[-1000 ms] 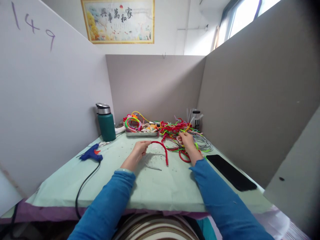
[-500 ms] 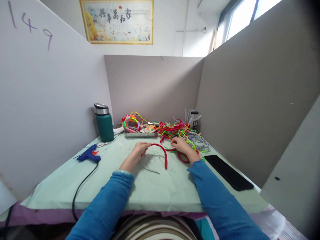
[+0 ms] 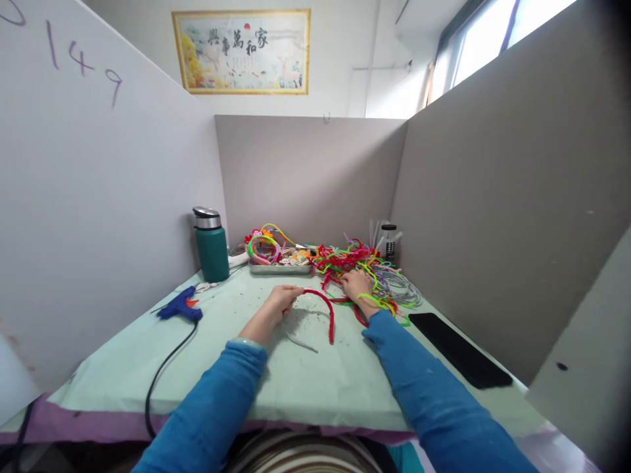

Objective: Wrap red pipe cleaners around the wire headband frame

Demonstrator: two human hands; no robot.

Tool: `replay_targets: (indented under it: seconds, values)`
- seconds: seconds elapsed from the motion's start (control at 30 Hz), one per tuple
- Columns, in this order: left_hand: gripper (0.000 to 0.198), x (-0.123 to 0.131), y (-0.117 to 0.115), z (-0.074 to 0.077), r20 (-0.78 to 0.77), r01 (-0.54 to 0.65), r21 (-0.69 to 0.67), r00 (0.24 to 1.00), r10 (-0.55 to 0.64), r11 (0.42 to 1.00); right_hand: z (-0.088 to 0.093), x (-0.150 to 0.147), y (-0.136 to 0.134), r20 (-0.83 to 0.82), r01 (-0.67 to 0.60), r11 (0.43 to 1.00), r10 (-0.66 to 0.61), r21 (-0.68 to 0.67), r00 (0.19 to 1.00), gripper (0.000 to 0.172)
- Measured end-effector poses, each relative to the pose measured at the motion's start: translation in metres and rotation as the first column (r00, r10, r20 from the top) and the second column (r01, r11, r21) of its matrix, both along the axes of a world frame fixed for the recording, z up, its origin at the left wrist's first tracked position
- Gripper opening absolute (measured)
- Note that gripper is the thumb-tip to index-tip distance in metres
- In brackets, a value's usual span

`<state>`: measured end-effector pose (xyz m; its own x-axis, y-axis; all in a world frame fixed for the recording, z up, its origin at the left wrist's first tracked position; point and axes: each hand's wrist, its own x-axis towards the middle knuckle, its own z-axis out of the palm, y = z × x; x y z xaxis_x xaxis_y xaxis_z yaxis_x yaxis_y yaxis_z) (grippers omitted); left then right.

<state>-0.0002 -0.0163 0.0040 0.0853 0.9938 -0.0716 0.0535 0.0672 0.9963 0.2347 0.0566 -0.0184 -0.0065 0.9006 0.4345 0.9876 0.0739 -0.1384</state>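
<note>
My left hand [image 3: 282, 302] pinches one end of a fuzzy red pipe cleaner arc [image 3: 329, 312], which bends over to the right and down, its free end low over the table. Below that hand is a thin grey curved strip [image 3: 302, 343]; I cannot tell whether it joins the red arc. My right hand [image 3: 357, 286] is at the front of a tangled pile of coloured pipe cleaners [image 3: 340, 258], with its fingers curled down. What its fingertips hold, if anything, is hidden. Red and green pipe cleaners lie beneath and around its wrist.
A blue glue gun [image 3: 180, 306] with a black cord lies left, near a green bottle [image 3: 213, 253]. At the back, a metal tray [image 3: 280, 270] holds small pieces and colourful hoops [image 3: 263, 249]. A black phone [image 3: 458, 348] lies right. Partitions [image 3: 310, 171] enclose the table.
My right hand has moved slightly farther into the front of the pile. My left hand keeps the red arc in nearly the same place. The whole view has shifted a little.
</note>
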Motion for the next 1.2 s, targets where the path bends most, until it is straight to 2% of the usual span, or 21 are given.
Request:
replay_targets:
  seconds: [0.17,0.27,0.33,0.37,0.4,0.43,0.47,0.57,0.67,0.73,0.83,0.87,0.93,0.97,1.0,1.07,1.13,1.2]
  values:
    - [0.029,0.001,-0.001,0.0,-0.03,-0.004,0.003,1.0,0.004,1.0,0.006,-0.003,-0.002,-0.044,0.033,0.998,-0.03,0.062,0.999,0.029]
    - [0.029,0.002,0.0,-0.002,-0.047,0.009,0.002,0.999,-0.008,1.0,0.0,-0.008,0.001,-0.005,0.016,1.0,-0.016,-0.015,1.0,0.024]
    - [0.027,0.002,0.002,-0.003,-0.068,0.018,-0.001,0.998,-0.019,1.0,-0.001,-0.01,0.005,-0.081,-0.007,0.999,0.005,-0.034,0.997,0.02]
    - [0.027,0.002,0.003,-0.004,-0.079,0.022,0.001,0.997,-0.021,1.0,0.001,-0.01,0.007,-0.182,-0.017,0.999,0.011,-0.032,0.983,0.018]
    - [0.027,0.002,0.004,-0.005,-0.088,0.025,0.007,0.996,-0.024,1.0,0.006,-0.01,0.01,-0.321,-0.013,1.0,0.006,-0.019,0.947,0.016]
    - [0.026,0.002,0.004,-0.006,-0.096,0.028,0.011,0.995,-0.027,1.0,0.012,-0.01,0.013,-0.491,-0.021,1.0,0.023,0.008,0.871,0.014]
    - [0.026,0.002,0.005,-0.006,-0.102,0.031,0.014,0.994,-0.029,0.999,0.022,-0.011,0.016,-0.659,-0.033,0.999,0.044,0.029,0.751,0.011]
    - [0.025,0.002,0.006,-0.007,-0.113,0.035,0.018,0.993,-0.033,0.999,0.057,-0.012,0.023,-0.807,-0.043,0.992,0.121,0.118,0.578,0.017]
    - [0.025,0.002,0.004,-0.005,-0.137,0.038,0.036,0.99,-0.033,0.999,0.091,-0.013,0.024,-0.871,-0.091,0.986,0.168,0.142,0.462,0.014]
    - [0.025,0.003,0.002,-0.004,-0.155,0.052,0.036,0.987,-0.046,0.998,0.107,-0.013,0.019,-0.899,-0.126,0.983,0.175,0.135,0.402,0.008]
    - [0.027,0.003,0.003,-0.005,-0.185,0.073,0.022,0.98,-0.068,0.997,0.12,-0.018,0.004,-0.93,-0.227,0.967,0.189,0.12,0.314,0.017]
    - [0.027,0.003,0.004,-0.006,-0.2,0.077,0.017,0.977,-0.072,0.997,0.121,-0.021,-0.002,-0.961,-0.355,0.932,0.158,0.07,0.228,0.022]
    - [0.028,0.002,0.006,-0.009,-0.235,0.096,0.013,0.968,-0.09,0.995,0.118,-0.029,-0.016,-0.99,-0.582,0.81,0.128,0.074,0.052,0.023]
    - [0.029,0.002,0.007,-0.01,-0.254,0.104,0.012,0.962,-0.098,0.995,0.114,-0.034,-0.022,-0.993,-0.651,0.753,0.116,0.097,-0.014,0.022]
    - [0.029,0.001,0.008,-0.012,-0.273,0.103,0.016,0.957,-0.095,0.995,0.107,-0.039,-0.029,-0.995,-0.695,0.713,0.085,0.09,-0.042,0.021]
    - [0.03,0.001,0.008,-0.014,-0.315,0.121,0.047,0.944,-0.1,0.992,0.091,-0.049,-0.04,-0.999,-0.742,0.67,0.001,0.025,-0.033,0.02]
    - [0.03,0.001,0.008,-0.014,-0.347,0.132,0.066,0.933,-0.101,0.989,0.073,-0.058,-0.049,-0.992,-0.787,0.605,-0.103,-0.117,0.069,0.021]
    - [0.03,0.003,0.007,-0.013,-0.329,0.116,0.059,0.94,-0.091,0.991,0.057,-0.065,-0.056,-0.981,-0.793,0.578,-0.1,-0.193,0.166,0.023]
